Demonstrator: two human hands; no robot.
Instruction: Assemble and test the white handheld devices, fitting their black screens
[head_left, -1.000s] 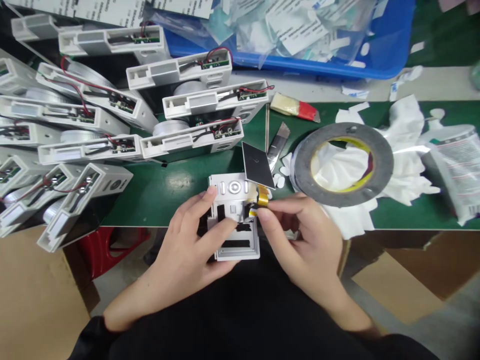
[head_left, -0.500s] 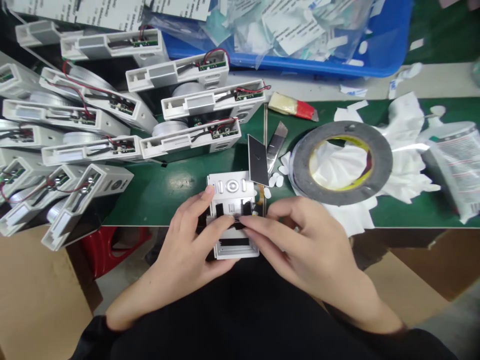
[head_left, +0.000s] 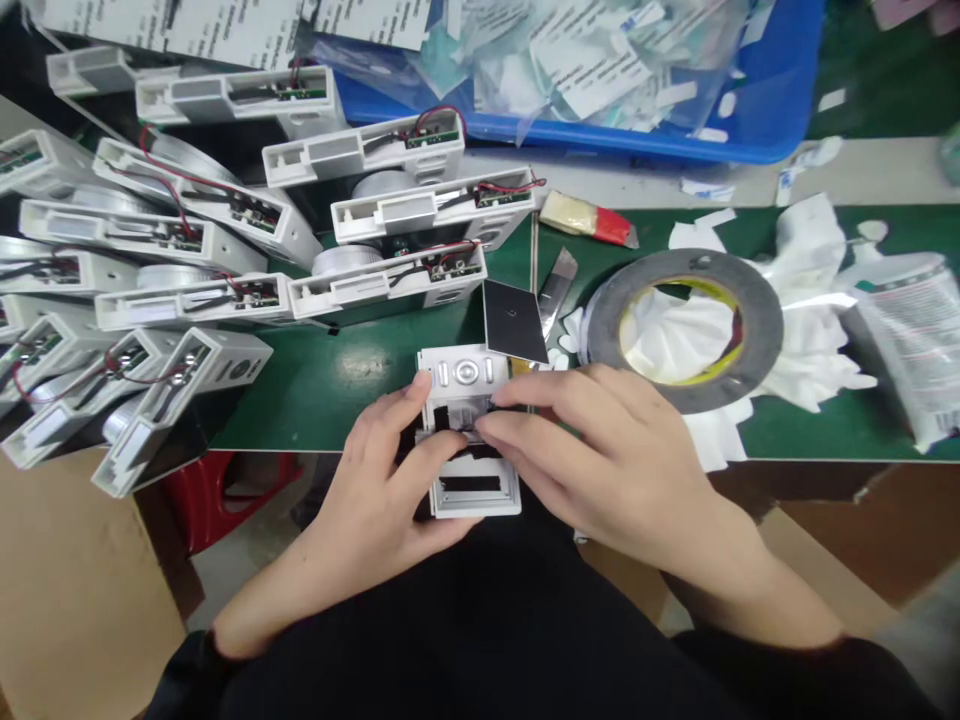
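Observation:
A small white device housing [head_left: 474, 480] with a rectangular window lies at the front edge of the green table. My left hand [head_left: 397, 465] grips it from the left, index finger on its upper corner and thumb near the middle. My right hand [head_left: 600, 450] is at its right side, thumb and fingertips closed together over the middle of the housing. What those fingertips hold, if anything, is too small and covered to name. A flat dark screen panel [head_left: 516, 320] with an orange flex cable [head_left: 519, 368] leans at the housing's upper right corner.
Several white device bodies [head_left: 386, 285] with red wires stand at the left. A blue tray [head_left: 660, 145] of plastic bags and paper lies at the back. On the right are a grey tape roll [head_left: 600, 320], crumpled white paper [head_left: 814, 290], a cutter blade [head_left: 556, 285] and a red-and-cream handle [head_left: 589, 218].
My right hand's fingers have shifted slightly up over the housing. The screen panel has turned and tilted. My left hand stays in its grip.

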